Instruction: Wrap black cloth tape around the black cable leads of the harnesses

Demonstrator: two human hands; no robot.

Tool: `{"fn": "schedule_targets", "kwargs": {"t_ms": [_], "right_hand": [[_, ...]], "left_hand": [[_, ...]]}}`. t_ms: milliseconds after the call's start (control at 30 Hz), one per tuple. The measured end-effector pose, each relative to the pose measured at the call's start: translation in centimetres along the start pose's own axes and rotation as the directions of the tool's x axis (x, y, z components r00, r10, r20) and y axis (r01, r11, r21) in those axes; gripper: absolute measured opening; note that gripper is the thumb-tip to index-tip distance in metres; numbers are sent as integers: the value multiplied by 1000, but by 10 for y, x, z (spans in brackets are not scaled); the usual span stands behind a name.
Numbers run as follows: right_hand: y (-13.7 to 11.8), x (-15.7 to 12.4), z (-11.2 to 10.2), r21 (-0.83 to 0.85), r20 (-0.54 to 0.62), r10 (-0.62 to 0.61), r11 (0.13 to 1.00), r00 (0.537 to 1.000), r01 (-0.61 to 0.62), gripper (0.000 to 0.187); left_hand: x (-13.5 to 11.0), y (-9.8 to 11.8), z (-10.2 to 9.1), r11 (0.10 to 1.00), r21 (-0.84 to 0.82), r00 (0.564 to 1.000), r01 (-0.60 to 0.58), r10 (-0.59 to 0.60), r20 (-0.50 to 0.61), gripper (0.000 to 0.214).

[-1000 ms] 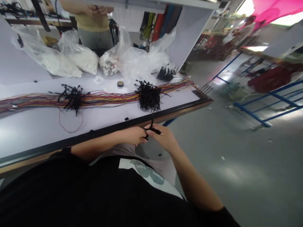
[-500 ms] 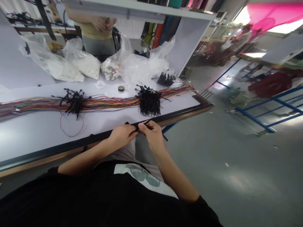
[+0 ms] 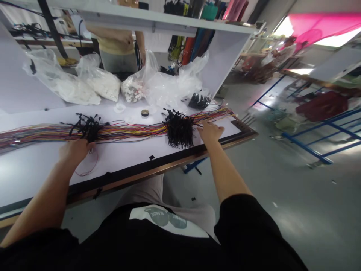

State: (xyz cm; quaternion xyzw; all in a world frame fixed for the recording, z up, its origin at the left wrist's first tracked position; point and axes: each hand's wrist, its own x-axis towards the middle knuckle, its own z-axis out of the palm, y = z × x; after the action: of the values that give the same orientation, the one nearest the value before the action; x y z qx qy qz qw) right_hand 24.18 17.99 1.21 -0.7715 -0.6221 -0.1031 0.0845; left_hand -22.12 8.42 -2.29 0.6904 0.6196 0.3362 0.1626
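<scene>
A long bundle of multicoloured wires [image 3: 132, 130] lies across the white table [image 3: 42, 165]. Two black clusters of connectors sit on it, one at the left [image 3: 87, 126] and one at the right [image 3: 180, 131]. My left hand [image 3: 75, 149] reaches to the near edge of the left cluster, back of the hand up, with its fingertips hidden. My right hand [image 3: 211, 131] lies on the wires just right of the right cluster, fingers stretched out and apart. A loose red wire loop [image 3: 87, 169] lies beside my left hand.
Clear plastic bags of white parts [image 3: 98, 82] stand along the back of the table, with a small tape roll [image 3: 144, 112] and black parts [image 3: 199, 101]. Another person [image 3: 118, 52] stands behind the table. A small black piece [image 3: 151, 157] lies near the front edge. Blue racks [image 3: 318, 135] stand on the floor at the right.
Both hands left the small black piece they held together at the table edge and reached out apart, left hand to the left cluster, right hand to the wires by the right cluster.
</scene>
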Motion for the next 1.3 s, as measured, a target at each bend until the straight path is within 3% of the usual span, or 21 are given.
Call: {"fn": "schedule_targets", "kwargs": {"t_ms": [133,233,300,333,400,500,600,667,767,933,1033,1100,1300], "right_hand": [[-6,19,7,-60,65,-51,997,997,55,30],[-4,19,-1,-19,52,0,1000,999,1,34],[-4,14,-10,32,60,21,999,998,-23,38],[-6,11,-15,70,93,15,997,996,-22,40],[-12,4,-22,110,194,-1,994,981,-20,41],[-24,-7,-30,42,270,45,997,962,-59,39],[-33,-13,-35,48,245,50,997,968,-63,40],[-38,-16,-35,92,232,21,995,972,-43,46],[-47,-17,-28,-8,208,-9,1000,978,11,44],[-65,-23,-17,-118,160,-94,987,983,113,35],[-65,-26,-23,-136,69,-205,967,976,213,36],[-59,-26,-32,-137,19,-234,963,972,234,36],[-33,-19,-57,-102,-42,-30,994,999,25,40]], "left_hand": [[-4,-8,-9,998,15,990,65,-63,-127,49],[-12,15,-13,995,-78,971,66,-82,-223,35],[-15,42,-5,989,-57,939,134,-145,-313,23],[-16,56,3,986,-53,943,158,-166,-288,19],[-14,87,27,983,-88,980,159,-168,-106,17],[-10,128,68,989,-135,991,67,-50,125,20],[-5,158,95,992,-121,970,27,3,241,21],[-2,173,104,993,-112,958,26,7,287,19],[2,190,114,1000,-20,949,-15,21,314,22],[19,210,149,943,161,925,-290,234,300,44],[40,213,177,931,255,952,-263,207,227,61],[54,209,191,926,278,950,-257,188,250,58],[64,190,202,938,264,952,-226,155,263,43]]}}
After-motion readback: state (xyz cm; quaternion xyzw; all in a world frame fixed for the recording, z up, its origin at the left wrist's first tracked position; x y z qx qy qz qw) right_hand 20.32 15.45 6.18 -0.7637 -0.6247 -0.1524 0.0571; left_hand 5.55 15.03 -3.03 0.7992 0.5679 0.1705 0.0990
